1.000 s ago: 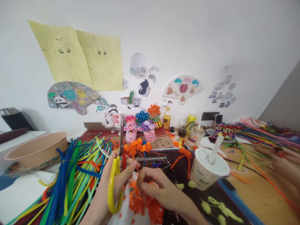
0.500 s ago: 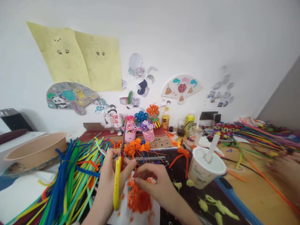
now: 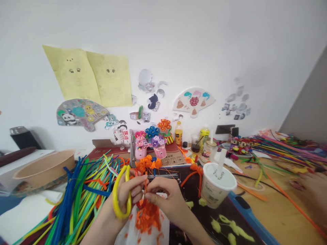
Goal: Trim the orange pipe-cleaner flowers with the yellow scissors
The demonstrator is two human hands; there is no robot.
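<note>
your left hand (image 3: 127, 191) is curling around the scissors (image 3: 115, 197), their yellow loops sitting over the hand, probably leaving its fingertips free beside the orange piece (image 3: 146, 186). your right hand (image 3: 167, 194) is closing thumb and finger on that piece, which is standing between both hands, above the orange scraps (image 3: 148, 217). the white paper (image 3: 165, 224) is lying under those scraps, seemingly catching them. the craft stems (image 3: 76, 200) are spreading at your left, likely for easy reach, and the cup (image 3: 213, 195) is standing on your right. the wooden table (image 3: 278, 214) is running toward another person's blurred hand (image 3: 311, 183); potted flowers (image 3: 159, 152) are standing near the pale wall (image 3: 230, 44).
</note>
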